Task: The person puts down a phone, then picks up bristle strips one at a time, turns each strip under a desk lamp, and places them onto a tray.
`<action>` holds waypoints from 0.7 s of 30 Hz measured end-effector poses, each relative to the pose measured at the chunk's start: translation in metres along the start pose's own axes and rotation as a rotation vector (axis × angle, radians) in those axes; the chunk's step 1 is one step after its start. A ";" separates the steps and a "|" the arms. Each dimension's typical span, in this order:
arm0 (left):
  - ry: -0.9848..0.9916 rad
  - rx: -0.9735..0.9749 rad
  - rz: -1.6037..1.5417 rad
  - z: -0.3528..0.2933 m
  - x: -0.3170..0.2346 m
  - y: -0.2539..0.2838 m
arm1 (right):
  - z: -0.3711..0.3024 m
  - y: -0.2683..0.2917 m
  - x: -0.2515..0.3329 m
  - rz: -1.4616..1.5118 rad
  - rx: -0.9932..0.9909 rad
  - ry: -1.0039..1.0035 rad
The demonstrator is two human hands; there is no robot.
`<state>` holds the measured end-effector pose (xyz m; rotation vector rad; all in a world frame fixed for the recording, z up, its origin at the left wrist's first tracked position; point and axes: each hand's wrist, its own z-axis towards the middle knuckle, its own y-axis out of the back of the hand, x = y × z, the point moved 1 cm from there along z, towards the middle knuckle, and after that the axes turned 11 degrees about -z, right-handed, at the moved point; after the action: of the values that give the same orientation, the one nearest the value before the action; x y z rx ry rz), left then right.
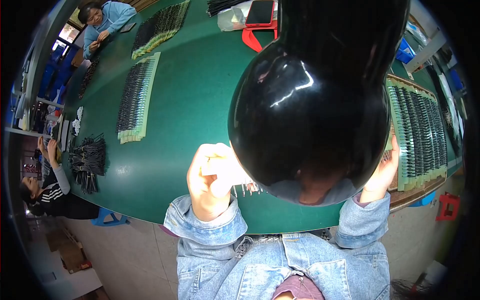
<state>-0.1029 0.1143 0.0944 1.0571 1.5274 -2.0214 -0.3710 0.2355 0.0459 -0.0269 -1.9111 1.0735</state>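
A large glossy black lamp head fills the middle and hides much of what lies between my hands. My left hand is closed at the lamp's left side, pinching the end of a taped strip washed out by bright light. Thin metal pins hang in a row from the strip's lower edge. My right hand is on the lamp's other side, its fingers partly hidden. Pale green tape shows at its fingers, and they appear closed on it. Whether both hands hold one strip is hidden.
Taped rows of black wire parts fill a brown tray at right. More taped rows and a black wire bundle lie on the green table. A red-edged phone rests at the back. Two people sit at the left edge.
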 end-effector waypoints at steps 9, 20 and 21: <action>0.011 0.115 0.039 0.004 0.004 0.019 | -0.006 -0.018 -0.002 -0.087 -0.013 0.118; 0.061 0.082 -0.023 0.004 -0.004 0.044 | -0.012 -0.017 -0.003 -0.126 0.148 0.066; 0.062 0.081 -0.010 0.005 -0.004 0.047 | -0.013 -0.017 -0.003 -0.113 0.199 0.043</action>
<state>-0.0691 0.0939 0.0681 1.1553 1.4958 -2.0913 -0.3535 0.2316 0.0581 0.1670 -1.7390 1.1709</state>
